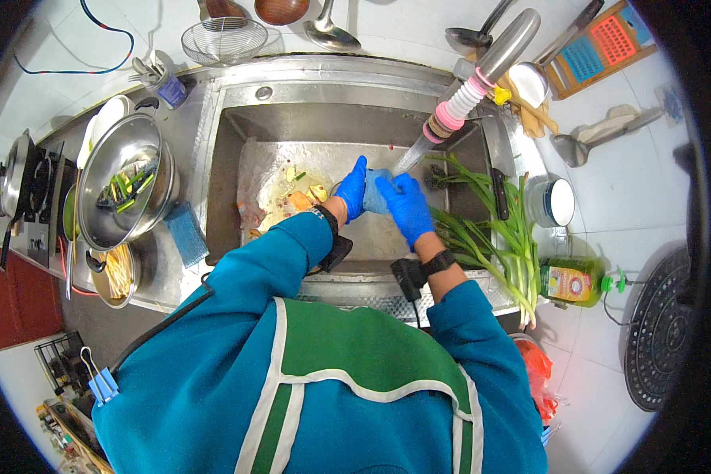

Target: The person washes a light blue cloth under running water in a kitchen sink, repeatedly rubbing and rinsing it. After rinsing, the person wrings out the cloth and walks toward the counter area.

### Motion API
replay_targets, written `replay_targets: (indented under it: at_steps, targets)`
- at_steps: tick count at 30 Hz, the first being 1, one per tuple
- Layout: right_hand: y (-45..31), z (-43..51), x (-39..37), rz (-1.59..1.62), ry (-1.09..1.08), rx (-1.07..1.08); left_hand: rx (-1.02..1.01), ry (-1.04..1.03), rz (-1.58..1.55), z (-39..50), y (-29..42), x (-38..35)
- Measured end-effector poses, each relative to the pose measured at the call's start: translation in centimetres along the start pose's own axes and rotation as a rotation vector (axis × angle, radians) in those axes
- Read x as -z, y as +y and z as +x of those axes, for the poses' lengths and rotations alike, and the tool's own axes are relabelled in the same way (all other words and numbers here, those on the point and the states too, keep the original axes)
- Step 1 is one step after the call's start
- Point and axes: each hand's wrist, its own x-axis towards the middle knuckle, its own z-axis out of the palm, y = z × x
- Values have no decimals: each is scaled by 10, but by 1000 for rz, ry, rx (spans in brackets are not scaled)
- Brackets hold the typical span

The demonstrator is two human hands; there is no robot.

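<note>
Over the steel sink (326,127), both of my hands wear blue rubber gloves. My left hand (353,191) grips the left side of a light blue cloth (377,191), its fingers pointing up along the edge. From the right, my right hand (410,208) pinches the same cloth. Water (410,157) runs from the faucet's pink and white flexible spout (457,108) onto the cloth and my right fingers. Food scraps (300,200) lie on the sink floor left of my hands. Part of the cloth is hidden by the gloves.
Green onions (512,249) hang over the sink's right edge beside a black-handled knife (499,195). A green liquid bottle (575,281) and a white cup (560,202) stand farther right. Left are a metal pan (103,216), a blue scouring cloth (187,234) and a bowl of pale strips (131,284).
</note>
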Motion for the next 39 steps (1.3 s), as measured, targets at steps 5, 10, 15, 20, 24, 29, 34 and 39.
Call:
replay_targets:
  at_steps: [5, 10, 15, 20, 24, 29, 34, 39]
  targets:
    - [-7, 14, -6, -150, 129, -103, -125, 126, 252, 0, -18, -17]
    - [-2, 23, -9, -352, 80, -108, -81, 228, 549, -15, -20, -24]
    - [16, 22, -21, -154, 109, -139, -195, 215, 864, -21, -15, -20]
    - [54, 42, 10, -103, 106, -241, 7, 157, 804, -22, -6, -14]
    - [82, 41, 41, -177, 275, -170, -474, 206, 1330, -25, 32, 7]
    - [92, 26, 56, 160, 212, -214, -401, 384, 1272, -31, 71, 19]
    - [63, 16, 52, 381, 22, -266, -921, 271, 1515, -27, 62, -11]
    - [12, 11, 33, 422, -202, -192, -595, -157, 1553, -20, 53, -42]
